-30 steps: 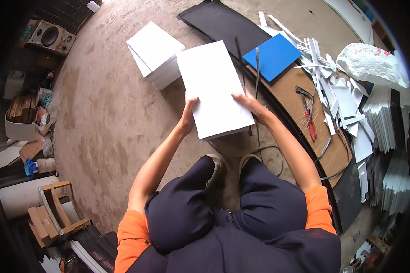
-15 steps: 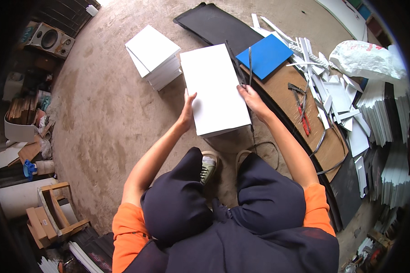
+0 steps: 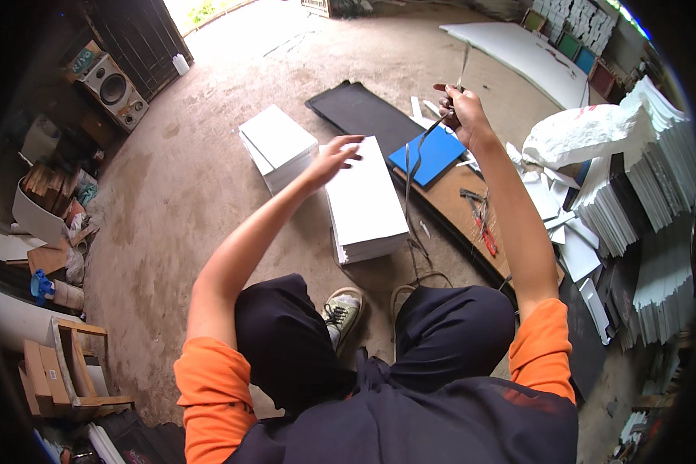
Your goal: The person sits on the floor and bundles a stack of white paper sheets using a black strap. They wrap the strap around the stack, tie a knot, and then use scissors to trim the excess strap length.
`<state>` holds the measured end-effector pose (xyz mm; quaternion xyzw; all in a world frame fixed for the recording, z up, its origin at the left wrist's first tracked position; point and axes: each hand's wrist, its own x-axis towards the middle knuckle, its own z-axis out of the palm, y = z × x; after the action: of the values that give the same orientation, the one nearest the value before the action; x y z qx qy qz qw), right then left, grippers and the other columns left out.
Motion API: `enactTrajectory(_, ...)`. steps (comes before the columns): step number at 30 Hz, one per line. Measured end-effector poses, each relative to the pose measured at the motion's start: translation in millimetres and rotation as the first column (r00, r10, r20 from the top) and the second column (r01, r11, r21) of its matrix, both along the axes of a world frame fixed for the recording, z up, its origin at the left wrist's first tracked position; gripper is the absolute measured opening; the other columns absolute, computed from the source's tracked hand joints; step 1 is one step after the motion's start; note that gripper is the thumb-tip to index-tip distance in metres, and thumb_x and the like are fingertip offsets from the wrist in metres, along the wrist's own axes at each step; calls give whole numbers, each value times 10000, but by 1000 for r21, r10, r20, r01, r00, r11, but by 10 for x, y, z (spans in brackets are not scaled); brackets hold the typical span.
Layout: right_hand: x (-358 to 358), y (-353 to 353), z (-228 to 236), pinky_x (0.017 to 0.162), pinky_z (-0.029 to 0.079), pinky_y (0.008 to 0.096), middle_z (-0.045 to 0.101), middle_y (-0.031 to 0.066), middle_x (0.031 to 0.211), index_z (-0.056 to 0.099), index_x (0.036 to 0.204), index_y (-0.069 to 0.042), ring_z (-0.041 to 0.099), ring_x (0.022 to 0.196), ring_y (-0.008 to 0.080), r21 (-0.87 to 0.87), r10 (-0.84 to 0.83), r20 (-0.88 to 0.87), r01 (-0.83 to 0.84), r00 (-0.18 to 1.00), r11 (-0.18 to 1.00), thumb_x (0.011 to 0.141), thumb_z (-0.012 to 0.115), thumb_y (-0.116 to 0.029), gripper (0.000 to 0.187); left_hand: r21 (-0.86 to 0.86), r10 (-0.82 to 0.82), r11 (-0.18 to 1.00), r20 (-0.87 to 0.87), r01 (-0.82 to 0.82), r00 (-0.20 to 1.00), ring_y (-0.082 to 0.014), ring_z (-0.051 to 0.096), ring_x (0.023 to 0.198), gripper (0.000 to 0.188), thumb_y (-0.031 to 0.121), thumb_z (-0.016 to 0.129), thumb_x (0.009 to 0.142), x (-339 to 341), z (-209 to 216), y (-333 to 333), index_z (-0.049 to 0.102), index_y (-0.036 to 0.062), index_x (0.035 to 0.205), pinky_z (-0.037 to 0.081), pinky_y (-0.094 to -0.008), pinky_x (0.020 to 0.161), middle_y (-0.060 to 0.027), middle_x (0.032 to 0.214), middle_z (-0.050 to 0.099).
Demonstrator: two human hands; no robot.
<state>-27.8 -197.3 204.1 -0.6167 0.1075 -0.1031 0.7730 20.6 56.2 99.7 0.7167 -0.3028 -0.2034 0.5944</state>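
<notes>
The right hand (image 3: pixel 465 114) is up high, its grip clamped on a long, thin, dark strap (image 3: pixel 420 151) that hangs down. The left hand (image 3: pixel 332 161) is over a boxy stack of flat white sheets (image 3: pixel 367 201), fingers apart; I cannot tell if it touches. The stack sits on the brown, stained floor (image 3: pixel 185 232), near a flat blue board (image 3: pixel 438 155).

Head-worn fisheye looked down and forward
It sat above and just short of the nearer white-sheet stack (image 3: pixel 367 203).
</notes>
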Motion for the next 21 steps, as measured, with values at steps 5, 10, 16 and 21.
enactTrajectory(5,231,133,59,448,397,252,484,42,646,575,933,-23,478,498,130,142,-45,20,42,999,989,875,384,-147,236,-110,-109,987,58,115,992,-145,563,846,449,327,402,890,-285,472,-422,312,123,1279,445,-297,738,-49,1274,388)
enactTrajectory(10,259,268,-96,395,326,224,394,-13,561,523,946,-23,385,432,93,132,-169,-43,173,985,976,890,357,-165,225,-191,-263,951,-75,245,962,-48,490,617,445,364,306,917,-348,632,-545,333,90,1268,386,-177,541,-86,1045,584)
enactTrajectory(16,267,104,-322,433,368,231,466,19,642,548,927,-49,459,509,101,-21,-119,-36,118,992,993,857,433,-186,192,-182,-95,981,-129,70,987,-41,375,489,303,297,455,883,-129,422,-356,601,41,811,300,-174,442,54,564,443)
enactTrajectory(21,259,301,-818,668,414,291,537,76,850,526,978,-13,514,761,152,-238,206,-172,-244,963,940,814,538,-324,352,-220,471,872,128,-438,873,-50,411,495,308,290,515,847,320,148,286,556,37,675,337,-200,456,23,560,472)
